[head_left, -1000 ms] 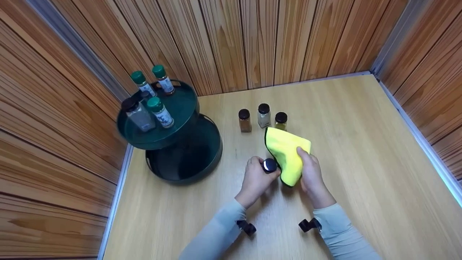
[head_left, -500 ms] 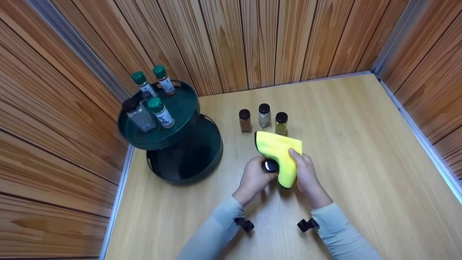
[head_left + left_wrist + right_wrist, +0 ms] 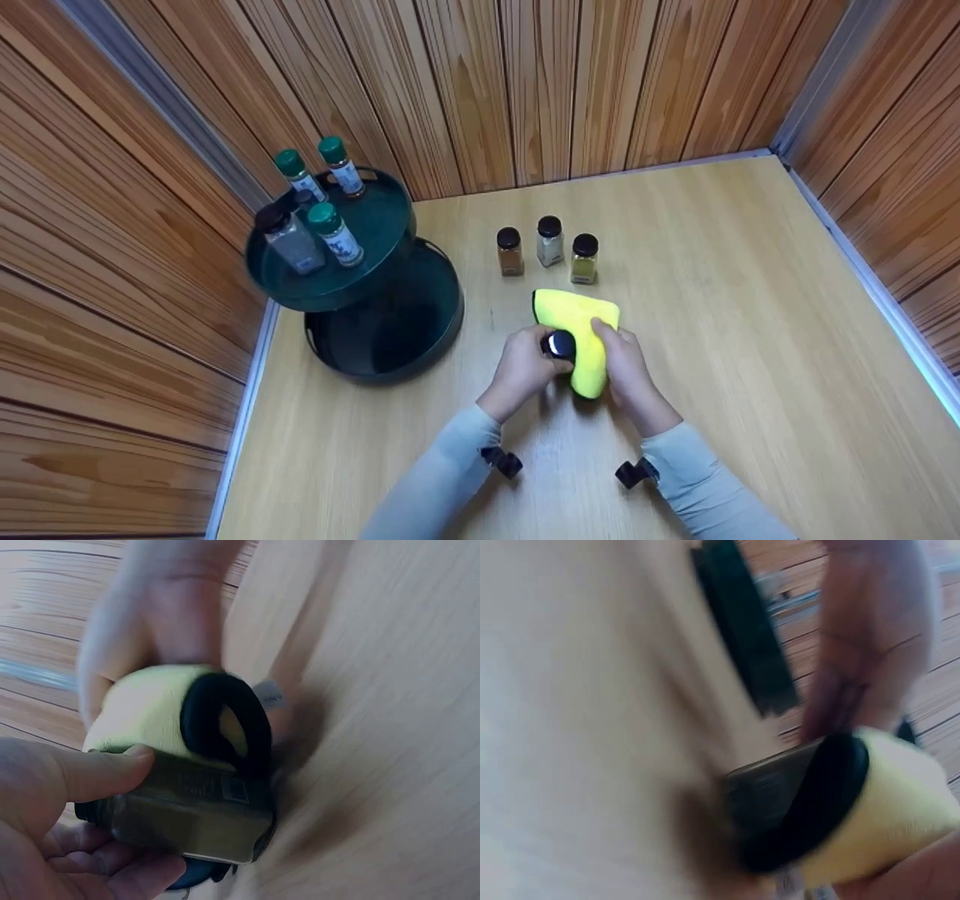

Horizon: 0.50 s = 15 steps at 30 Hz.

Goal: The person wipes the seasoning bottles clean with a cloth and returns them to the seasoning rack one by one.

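My left hand (image 3: 517,371) grips a square spice jar (image 3: 195,821) with a black cap, thumb on one side and fingers on the other. A yellow cloth (image 3: 574,311) with black edging is in my right hand (image 3: 628,371), thumb on top. The cloth lies against the jar's right side and folds round it, hiding part of its wall. In the right wrist view the cloth's black edge (image 3: 810,810) crosses the jar's face. Beyond the cloth stand three black-capped spice jars: a brown one (image 3: 511,259), a pale one (image 3: 550,247) and a yellowish-green one (image 3: 584,266).
At the left stands a dark green two-tier round rack (image 3: 330,296). Its upper tier holds several bottles, including a green-capped bottle (image 3: 341,241) and a larger dark-capped jar (image 3: 292,244). Wood-panelled walls (image 3: 540,90) border the wooden tabletop (image 3: 750,315).
My right hand and the cloth have moved left and toward me, onto the jar. The yellowish-green jar now shows in full. My left hand has shifted slightly left with the jar in it.
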Each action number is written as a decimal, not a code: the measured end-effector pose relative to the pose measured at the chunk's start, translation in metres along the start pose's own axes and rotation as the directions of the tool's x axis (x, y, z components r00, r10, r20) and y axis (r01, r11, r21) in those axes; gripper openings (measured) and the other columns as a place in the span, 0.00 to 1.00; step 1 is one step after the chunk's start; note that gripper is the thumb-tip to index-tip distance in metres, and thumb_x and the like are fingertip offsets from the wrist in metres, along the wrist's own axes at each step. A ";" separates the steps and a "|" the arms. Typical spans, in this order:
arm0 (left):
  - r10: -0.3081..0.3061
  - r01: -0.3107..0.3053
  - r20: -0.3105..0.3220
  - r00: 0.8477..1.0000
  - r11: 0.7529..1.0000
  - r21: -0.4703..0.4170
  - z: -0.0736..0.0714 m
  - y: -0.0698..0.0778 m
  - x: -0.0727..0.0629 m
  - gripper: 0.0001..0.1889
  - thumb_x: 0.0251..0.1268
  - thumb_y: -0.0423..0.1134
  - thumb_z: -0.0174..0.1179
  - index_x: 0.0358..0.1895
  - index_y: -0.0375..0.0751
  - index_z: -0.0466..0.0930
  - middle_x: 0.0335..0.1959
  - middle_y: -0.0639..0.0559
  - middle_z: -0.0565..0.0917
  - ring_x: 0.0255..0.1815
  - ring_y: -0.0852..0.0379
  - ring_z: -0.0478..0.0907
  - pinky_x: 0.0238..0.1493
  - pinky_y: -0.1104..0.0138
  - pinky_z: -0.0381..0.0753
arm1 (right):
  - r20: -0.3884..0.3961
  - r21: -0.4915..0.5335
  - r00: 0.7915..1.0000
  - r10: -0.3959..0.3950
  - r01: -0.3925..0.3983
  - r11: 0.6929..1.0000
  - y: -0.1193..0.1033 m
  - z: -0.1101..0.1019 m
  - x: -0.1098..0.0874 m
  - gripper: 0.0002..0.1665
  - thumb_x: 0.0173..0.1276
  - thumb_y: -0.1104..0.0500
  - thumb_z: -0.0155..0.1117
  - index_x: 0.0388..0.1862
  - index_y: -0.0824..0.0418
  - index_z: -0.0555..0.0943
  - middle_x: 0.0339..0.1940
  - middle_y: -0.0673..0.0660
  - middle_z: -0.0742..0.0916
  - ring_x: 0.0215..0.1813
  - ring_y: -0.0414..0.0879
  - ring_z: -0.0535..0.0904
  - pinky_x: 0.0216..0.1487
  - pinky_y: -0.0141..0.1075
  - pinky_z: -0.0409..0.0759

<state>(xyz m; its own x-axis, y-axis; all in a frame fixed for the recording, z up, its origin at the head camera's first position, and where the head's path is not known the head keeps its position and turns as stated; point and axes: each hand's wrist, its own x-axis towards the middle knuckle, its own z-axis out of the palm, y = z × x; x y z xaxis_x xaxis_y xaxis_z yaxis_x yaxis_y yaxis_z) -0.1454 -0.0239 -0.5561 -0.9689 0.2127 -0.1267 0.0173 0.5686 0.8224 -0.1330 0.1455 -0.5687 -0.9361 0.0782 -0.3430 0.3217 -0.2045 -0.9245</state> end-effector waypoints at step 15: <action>0.036 -0.036 0.021 0.999 0.999 0.005 -0.003 0.000 0.001 0.22 0.49 0.30 0.77 0.51 0.37 0.87 0.47 0.46 0.89 0.54 0.48 0.84 0.57 0.60 0.81 | -0.081 0.050 0.996 -0.031 0.035 0.998 0.016 0.005 -0.003 0.24 0.82 0.48 0.51 0.51 0.70 0.80 0.32 0.51 0.87 0.34 0.41 0.82 0.40 0.33 0.82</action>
<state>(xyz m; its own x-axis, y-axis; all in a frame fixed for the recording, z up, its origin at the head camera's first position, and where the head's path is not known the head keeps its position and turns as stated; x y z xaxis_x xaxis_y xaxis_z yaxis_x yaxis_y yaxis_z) -0.1469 -0.0260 -0.5552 -0.9621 0.2500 -0.1088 0.0536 0.5646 0.8236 -0.1257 0.1367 -0.5814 -0.9311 0.1630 -0.3262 0.2809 -0.2501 -0.9266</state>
